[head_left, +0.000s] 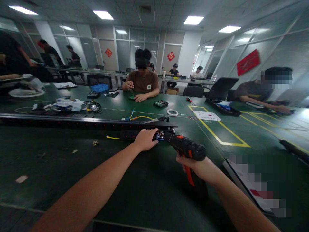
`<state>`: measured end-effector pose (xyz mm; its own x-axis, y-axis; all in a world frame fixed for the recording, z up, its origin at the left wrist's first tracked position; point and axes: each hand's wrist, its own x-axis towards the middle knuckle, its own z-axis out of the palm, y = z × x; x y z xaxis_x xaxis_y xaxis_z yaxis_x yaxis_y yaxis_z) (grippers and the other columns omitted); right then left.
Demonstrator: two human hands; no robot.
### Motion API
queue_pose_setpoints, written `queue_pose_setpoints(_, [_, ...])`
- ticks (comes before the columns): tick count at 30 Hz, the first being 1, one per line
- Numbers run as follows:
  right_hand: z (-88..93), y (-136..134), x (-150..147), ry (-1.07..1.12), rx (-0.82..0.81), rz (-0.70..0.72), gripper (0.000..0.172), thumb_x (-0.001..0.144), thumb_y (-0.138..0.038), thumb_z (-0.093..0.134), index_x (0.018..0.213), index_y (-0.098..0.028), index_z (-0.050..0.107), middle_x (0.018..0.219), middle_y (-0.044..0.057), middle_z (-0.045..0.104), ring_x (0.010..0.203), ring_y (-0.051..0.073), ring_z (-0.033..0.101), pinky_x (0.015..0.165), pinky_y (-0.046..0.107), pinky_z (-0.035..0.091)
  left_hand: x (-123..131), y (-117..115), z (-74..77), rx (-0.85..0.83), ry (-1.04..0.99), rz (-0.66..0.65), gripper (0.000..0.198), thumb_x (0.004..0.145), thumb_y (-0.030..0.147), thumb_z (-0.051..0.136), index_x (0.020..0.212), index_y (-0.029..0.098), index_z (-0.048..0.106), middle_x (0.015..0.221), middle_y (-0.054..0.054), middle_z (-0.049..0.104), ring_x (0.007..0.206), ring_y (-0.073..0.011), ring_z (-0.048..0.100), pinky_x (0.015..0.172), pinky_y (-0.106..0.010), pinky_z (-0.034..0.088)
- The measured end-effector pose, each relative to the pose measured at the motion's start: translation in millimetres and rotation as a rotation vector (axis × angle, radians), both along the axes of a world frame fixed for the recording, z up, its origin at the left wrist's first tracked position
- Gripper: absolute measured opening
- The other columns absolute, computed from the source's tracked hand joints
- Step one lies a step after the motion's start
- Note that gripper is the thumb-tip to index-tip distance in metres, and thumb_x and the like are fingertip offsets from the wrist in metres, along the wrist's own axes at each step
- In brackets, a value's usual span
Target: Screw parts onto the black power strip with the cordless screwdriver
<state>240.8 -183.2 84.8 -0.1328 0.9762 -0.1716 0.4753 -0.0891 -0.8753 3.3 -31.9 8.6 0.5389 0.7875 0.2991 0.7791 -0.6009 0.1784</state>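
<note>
My right hand is wrapped around the grip of a black and orange cordless drill, which points left and away from me. The drill's front end meets a small blue and silver fitting at the end of a black elongated part. My left hand closes over that black part just left of the fitting, thumb on the near side. Behind it runs a long black rail. A yellow cable end sticks out on the left. The exact contact at the drill's tip is too small to make out.
Small brass-coloured screws lie on the green table. Beyond the rail are a white tape roll, a red screwdriver, a paper sheet and a blue basket. A co-worker sits opposite.
</note>
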Motion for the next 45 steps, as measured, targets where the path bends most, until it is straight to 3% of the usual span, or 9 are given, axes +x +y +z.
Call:
queue_pose_setpoints(10, [-7.5, 4.1, 3.8, 0.002, -0.007, 0.014, 0.026, 0.079, -0.045, 0.075, 0.089, -0.023, 0.064, 0.066, -0.002, 0.064, 0.065, 0.023, 0.063, 0.066, 0.038, 0.052, 0.0, -0.5, 0.8, 0.006, -0.002, 0.003, 0.062, 0.099, 0.043, 0.072, 0.153, 0.020, 0.052, 0.145, -0.012, 0.072, 0.130, -0.0328, 0.070, 0.113, -0.047, 0.049])
queue_pose_setpoints(45, [-3.1, 1.6, 1.2, 0.028, -0.017, 0.015, 0.025, 0.078, -0.043, 0.076, 0.091, -0.022, 0.068, 0.067, -0.003, 0.063, 0.065, 0.020, 0.062, 0.065, 0.034, 0.051, 1.1, -0.8, 1.8, 0.008, 0.002, 0.008, 0.062, 0.099, 0.044, 0.073, 0.152, 0.021, 0.053, 0.143, -0.012, 0.073, 0.130, -0.0329, 0.070, 0.113, -0.047, 0.050])
